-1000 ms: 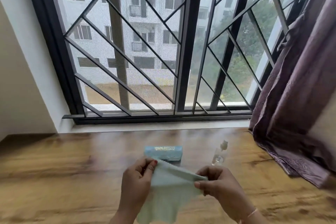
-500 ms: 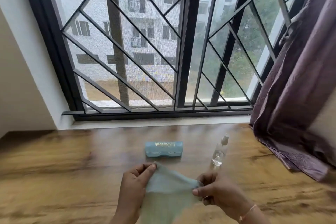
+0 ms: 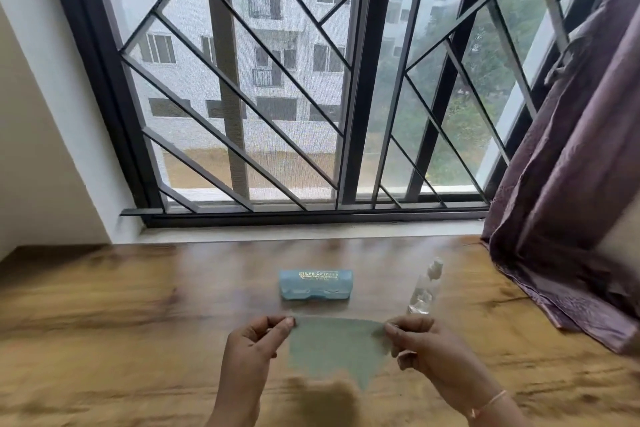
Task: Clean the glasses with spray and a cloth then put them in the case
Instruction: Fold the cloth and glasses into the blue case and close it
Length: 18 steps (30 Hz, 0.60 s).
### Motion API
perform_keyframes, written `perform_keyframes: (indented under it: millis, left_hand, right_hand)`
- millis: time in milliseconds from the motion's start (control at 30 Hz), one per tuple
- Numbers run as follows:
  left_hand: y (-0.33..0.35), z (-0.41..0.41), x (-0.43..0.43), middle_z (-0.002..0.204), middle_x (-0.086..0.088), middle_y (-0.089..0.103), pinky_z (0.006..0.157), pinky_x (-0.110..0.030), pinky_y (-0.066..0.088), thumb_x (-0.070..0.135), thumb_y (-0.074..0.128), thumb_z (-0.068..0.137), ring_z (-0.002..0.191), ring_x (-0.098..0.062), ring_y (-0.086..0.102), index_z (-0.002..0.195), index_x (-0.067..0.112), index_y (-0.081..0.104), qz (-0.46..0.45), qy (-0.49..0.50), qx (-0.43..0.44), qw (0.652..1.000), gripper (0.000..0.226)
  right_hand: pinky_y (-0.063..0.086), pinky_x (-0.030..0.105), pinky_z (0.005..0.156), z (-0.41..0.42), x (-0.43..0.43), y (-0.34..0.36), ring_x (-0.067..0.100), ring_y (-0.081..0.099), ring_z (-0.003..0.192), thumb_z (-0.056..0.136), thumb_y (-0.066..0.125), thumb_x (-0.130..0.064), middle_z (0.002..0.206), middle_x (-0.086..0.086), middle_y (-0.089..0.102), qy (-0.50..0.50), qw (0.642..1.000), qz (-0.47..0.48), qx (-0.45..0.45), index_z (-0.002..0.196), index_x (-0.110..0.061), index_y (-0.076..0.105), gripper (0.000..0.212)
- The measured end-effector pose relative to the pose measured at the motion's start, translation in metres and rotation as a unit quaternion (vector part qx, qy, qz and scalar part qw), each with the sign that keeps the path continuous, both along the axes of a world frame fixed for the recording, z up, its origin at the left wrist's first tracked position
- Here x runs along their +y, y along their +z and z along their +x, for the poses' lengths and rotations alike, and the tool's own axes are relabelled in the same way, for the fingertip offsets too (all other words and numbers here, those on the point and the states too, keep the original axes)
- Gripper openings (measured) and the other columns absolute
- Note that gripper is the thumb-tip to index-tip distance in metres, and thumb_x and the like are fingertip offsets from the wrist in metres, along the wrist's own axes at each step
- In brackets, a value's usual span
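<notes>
A pale green cloth (image 3: 334,347) hangs spread out between my hands above the wooden table (image 3: 104,322). My left hand (image 3: 254,347) pinches its left top corner and my right hand (image 3: 426,347) pinches its right top corner. Behind the cloth a light blue glasses case (image 3: 316,284) lies shut on the table. A small clear spray bottle (image 3: 424,288) stands to the right of the case. No glasses are in sight.
A purple curtain (image 3: 571,184) hangs at the right and drapes onto the table's right side. A barred window (image 3: 294,97) with a pale sill runs along the table's far edge. A white wall stands at the left.
My hands have moved apart and pulled the cloth out flat between them. The view has tilted a little, with the case and bottle now fully in sight.
</notes>
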<state>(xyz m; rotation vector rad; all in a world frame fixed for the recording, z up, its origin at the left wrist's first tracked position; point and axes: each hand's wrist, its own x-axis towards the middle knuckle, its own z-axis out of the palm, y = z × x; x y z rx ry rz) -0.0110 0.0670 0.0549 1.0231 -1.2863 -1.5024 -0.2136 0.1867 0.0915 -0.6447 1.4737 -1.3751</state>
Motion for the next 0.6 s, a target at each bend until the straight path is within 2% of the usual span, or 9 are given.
perform_keyframes:
  millis: [67, 167, 233, 333, 433, 533, 600]
  left_hand:
    - [-0.003, 0.001, -0.002, 0.056, 0.003, 0.062, 0.046, -0.015, 0.035, 0.013, 0.078, 0.065, 0.049, -0.003, 0.043, 0.065, 0.009, 0.074, -0.004, 0.0, 0.008, 1.0, 0.006]
    - [-0.006, -0.002, -0.007, 0.057, 0.002, 0.063, 0.044, -0.012, 0.034, 0.002, 0.071, 0.074, 0.048, -0.002, 0.042, 0.069, 0.006, 0.073, -0.006, 0.009, 0.002, 1.0, 0.007]
    - [-0.005, -0.006, -0.012, 0.057, 0.003, 0.064, 0.045, -0.012, 0.034, 0.002, 0.069, 0.076, 0.048, -0.001, 0.044, 0.07, 0.006, 0.073, -0.011, 0.011, -0.01, 1.0, 0.008]
    - [0.006, -0.013, -0.021, 0.056, 0.005, 0.067, 0.046, -0.009, 0.035, -0.001, 0.068, 0.076, 0.048, 0.003, 0.049, 0.07, 0.006, 0.072, -0.024, 0.014, 0.001, 1.0, 0.01]
    - [0.022, -0.017, -0.03, 0.072, -0.003, 0.067, 0.048, -0.006, 0.038, -0.006, 0.068, 0.073, 0.054, 0.004, 0.055, 0.075, -0.001, 0.072, -0.063, 0.011, 0.028, 0.998, 0.006]
    - [0.019, -0.011, -0.039, 0.079, -0.001, 0.062, 0.056, -0.014, 0.041, -0.001, 0.073, 0.07, 0.066, -0.003, 0.057, 0.071, 0.011, 0.076, -0.118, -0.012, 0.016, 0.993, 0.013]
    - [0.007, -0.004, -0.037, 0.08, 0.002, 0.064, 0.06, -0.018, 0.045, 0.002, 0.076, 0.065, 0.071, -0.006, 0.059, 0.067, 0.02, 0.077, -0.159, -0.038, -0.026, 0.986, 0.018]
  right_hand:
    - [0.038, 0.021, 0.043, -0.002, -0.001, 0.0, 0.01, 0.049, 0.049, 0.062, 0.07, -0.011, 0.055, 0.003, 0.06, -0.003, 1.0, 0.001, 0.005, 0.066, -0.003, 0.073, 0.01]
    - [0.035, 0.019, 0.042, -0.004, -0.007, -0.002, 0.009, 0.047, 0.05, 0.062, 0.074, -0.007, 0.056, 0.004, 0.06, -0.021, 0.999, 0.009, 0.048, 0.072, 0.001, 0.074, 0.013]
    - [0.033, 0.02, 0.042, -0.005, -0.013, -0.002, 0.01, 0.045, 0.05, 0.065, 0.075, 0.001, 0.057, 0.006, 0.061, -0.046, 0.996, 0.009, 0.081, 0.072, 0.003, 0.074, 0.008]
    - [0.03, 0.02, 0.042, -0.008, -0.025, 0.002, 0.009, 0.042, 0.048, 0.066, 0.076, 0.001, 0.053, 0.004, 0.062, -0.081, 0.989, -0.008, 0.124, 0.069, -0.001, 0.075, 0.004]
    - [0.031, 0.02, 0.044, -0.009, -0.033, 0.012, 0.01, 0.044, 0.049, 0.066, 0.077, 0.001, 0.06, 0.009, 0.066, -0.114, 0.979, -0.068, 0.155, 0.067, -0.004, 0.075, 0.006]
    - [0.038, 0.014, 0.047, -0.01, -0.034, 0.016, 0.007, 0.054, 0.056, 0.064, 0.077, 0.005, 0.064, 0.007, 0.068, -0.132, 0.964, -0.133, 0.186, 0.066, -0.004, 0.075, 0.009]
    - [0.039, 0.012, 0.049, -0.01, -0.028, 0.008, 0.006, 0.055, 0.058, 0.062, 0.077, 0.007, 0.066, 0.01, 0.066, -0.115, 0.961, -0.13, 0.214, 0.064, -0.004, 0.075, 0.012]
